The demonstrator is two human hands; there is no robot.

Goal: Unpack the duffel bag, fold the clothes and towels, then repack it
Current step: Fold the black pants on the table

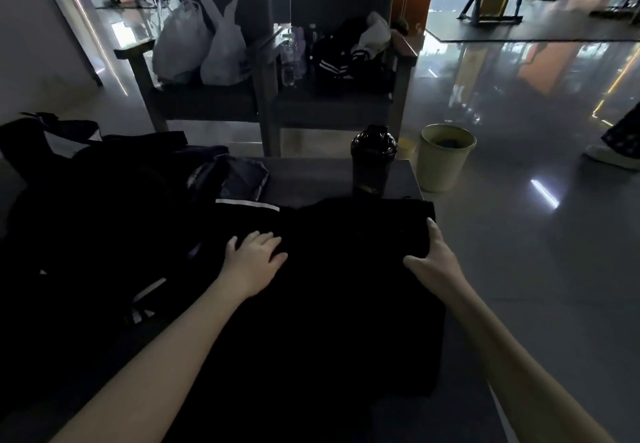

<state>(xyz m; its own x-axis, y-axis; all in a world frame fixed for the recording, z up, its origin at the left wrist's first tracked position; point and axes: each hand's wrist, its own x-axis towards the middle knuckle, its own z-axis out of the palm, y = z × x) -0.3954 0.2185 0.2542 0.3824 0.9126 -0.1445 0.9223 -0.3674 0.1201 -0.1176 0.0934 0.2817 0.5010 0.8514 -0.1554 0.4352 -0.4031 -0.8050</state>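
Left hand (pixel 254 259) is laid flat on a black garment (pixel 346 297), fingers spread and straight, palm down. Right hand (pixel 433 262) is placed at the garment's right edge, thumb splayed onto the cloth and one finger straight along the edge. The other fingers are hidden, so it cannot be told whether the edge is gripped.

The garment is spread across the near part of a dark table (pixel 311 176). The duffel bag (pixel 86 207), black with pale stripes, is slumped at the table's left, touching the garment. A folded dark blue cloth (pixel 244 179) is seen just behind the left hand, against the bag.

A black shaker bottle (pixel 373 160) stands upright at the far right of the table, just beyond the garment. A pale bin (pixel 445 162) is noted on the floor beside the table. White plastic bags (pixel 204 44) are seated on a chair (pixel 214 103) beyond.
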